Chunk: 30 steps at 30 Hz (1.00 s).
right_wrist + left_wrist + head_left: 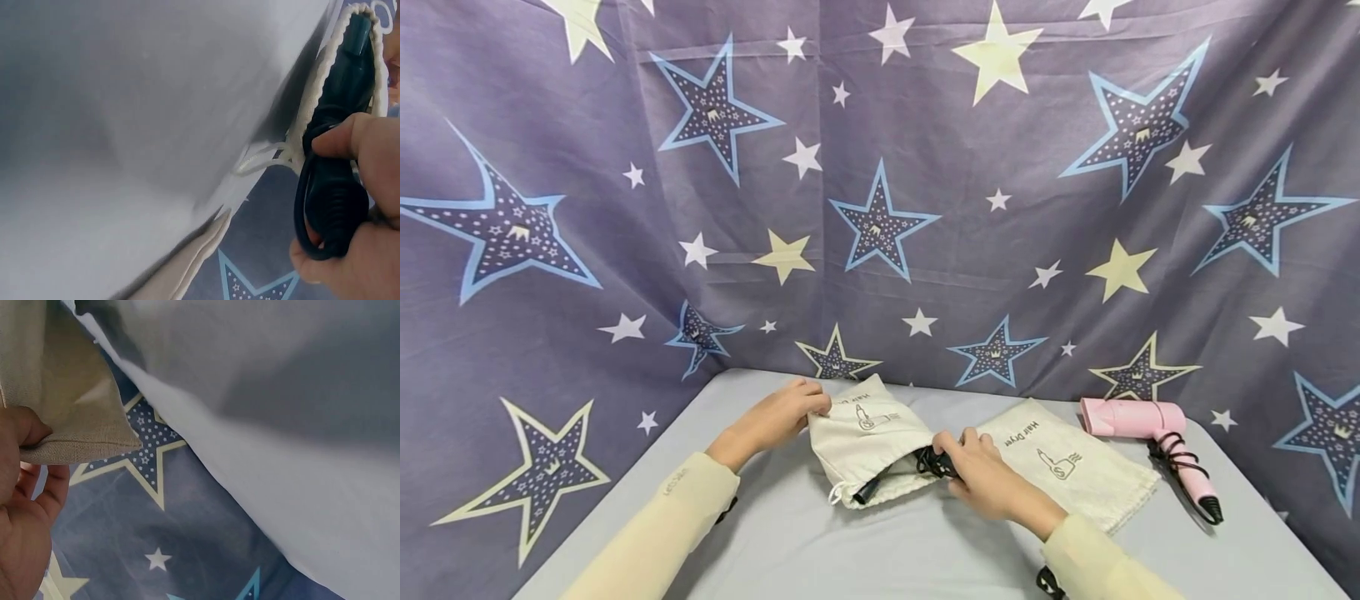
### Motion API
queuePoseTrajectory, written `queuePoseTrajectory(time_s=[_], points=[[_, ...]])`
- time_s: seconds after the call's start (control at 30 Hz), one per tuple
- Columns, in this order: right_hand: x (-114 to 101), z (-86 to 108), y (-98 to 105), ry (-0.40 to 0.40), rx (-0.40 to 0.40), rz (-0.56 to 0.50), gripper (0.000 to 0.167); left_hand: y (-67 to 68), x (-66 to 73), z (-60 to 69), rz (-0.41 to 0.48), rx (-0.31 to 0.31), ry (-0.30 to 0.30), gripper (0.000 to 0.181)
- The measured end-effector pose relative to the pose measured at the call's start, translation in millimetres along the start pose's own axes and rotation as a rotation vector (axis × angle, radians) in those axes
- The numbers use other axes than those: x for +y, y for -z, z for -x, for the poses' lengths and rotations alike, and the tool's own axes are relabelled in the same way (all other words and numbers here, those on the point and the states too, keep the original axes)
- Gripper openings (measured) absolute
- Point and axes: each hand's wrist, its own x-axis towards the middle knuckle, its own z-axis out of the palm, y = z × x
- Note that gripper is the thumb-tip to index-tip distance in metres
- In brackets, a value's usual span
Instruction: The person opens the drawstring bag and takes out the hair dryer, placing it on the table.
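A cream drawstring bag (880, 429) printed "Hair Dryer" is held up off the table, its mouth gaping toward me. My left hand (786, 414) pinches the bag's closed bottom corner between thumb and fingers, as the left wrist view shows on the cloth (81, 406). Inside the mouth lies a dark hair dryer (344, 81), partly covered by the bag. My right hand (981, 471) grips its handle (337, 200), which sticks out of the opening with a black cord (302, 206) wound around it. The dryer's far side is hidden.
To the right a second cream "Hair Dryer" bag (1067, 462) lies flat. Beyond it rests a pink hair dryer (1135, 418) with its black cord wrapped around the handle. The pale table (805, 558) meets a star-patterned curtain (880, 317) at the back and sides.
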Motion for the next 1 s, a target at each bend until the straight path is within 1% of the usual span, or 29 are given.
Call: queuePoseTrajectory(time_s=[0.1, 0.17, 0.23, 0.3, 0.37, 0.43, 0.53, 0.6, 0.7, 0.73, 0.77, 0.8, 0.83, 0.87, 0.93, 1.0], points=[[4, 3.8, 3, 0.021, -0.003, -0.016, 0.044, 1.1, -5.5, 1.1, 0.019, 0.028, -0.02, 0.039], [6, 6.1, 4, 0.035, 0.005, -0.018, 0.045, 1.3, -7.5, 1.3, 0.025, 0.034, -0.026, 0.038], [8, 7.6, 5, 0.051, 0.015, -0.013, 0.046, 1.3, -7.7, 0.5, 0.018, 0.02, -0.02, 0.036], [9, 8.3, 6, 0.071, 0.024, -0.006, 0.047, 1.1, -6.0, -0.7, 0.002, -0.015, -0.004, 0.037], [10, 8.5, 5, 0.092, 0.027, 0.007, 0.048, 2.9, -1.1, -2.9, -0.007, -0.08, 0.036, 0.041], [12, 8.8, 5, 0.113, 0.027, 0.031, 0.048, 6.1, 4.7, -6.2, -0.011, -0.161, 0.085, 0.05], [14, 10.1, 5, 0.156, 0.05, 0.073, 0.049, 13.4, 14.2, -12.4, -0.005, -0.287, 0.152, 0.063], [15, 11.1, 5, 0.182, 0.072, 0.103, 0.05, 18.7, 19.9, -17.7, 0.028, -0.366, 0.186, 0.068], [16, 11.5, 3, 0.217, 0.112, 0.13, 0.051, 26.2, 29.4, -25.0, 0.079, -0.491, 0.272, 0.066], [17, 11.6, 3, 0.225, 0.124, 0.136, 0.051, 27.7, 32.7, -27.6, 0.086, -0.524, 0.299, 0.064], [17, 11.8, 3, 0.233, 0.132, 0.142, 0.051, 28.8, 36.0, -30.4, 0.089, -0.541, 0.311, 0.06], [17, 11.8, 3, 0.242, 0.142, 0.147, 0.051, 28.8, 38.7, -33.1, 0.087, -0.543, 0.319, 0.057], [17, 11.8, 3, 0.252, 0.154, 0.152, 0.051, 28.0, 41.0, -35.9, 0.074, -0.526, 0.315, 0.052], [17, 11.6, 3, 0.262, 0.165, 0.16, 0.051, 26.3, 42.7, -39.1, 0.06, -0.49, 0.294, 0.048], [17, 11.4, 3, 0.283, 0.187, 0.176, 0.052, 21.6, 44.7, -45.5, 0.038, -0.398, 0.234, 0.041], [17, 11.2, 4, 0.302, 0.207, 0.196, 0.052, 15.8, 45.6, -52.0, 0.033, -0.314, 0.177, 0.042]])
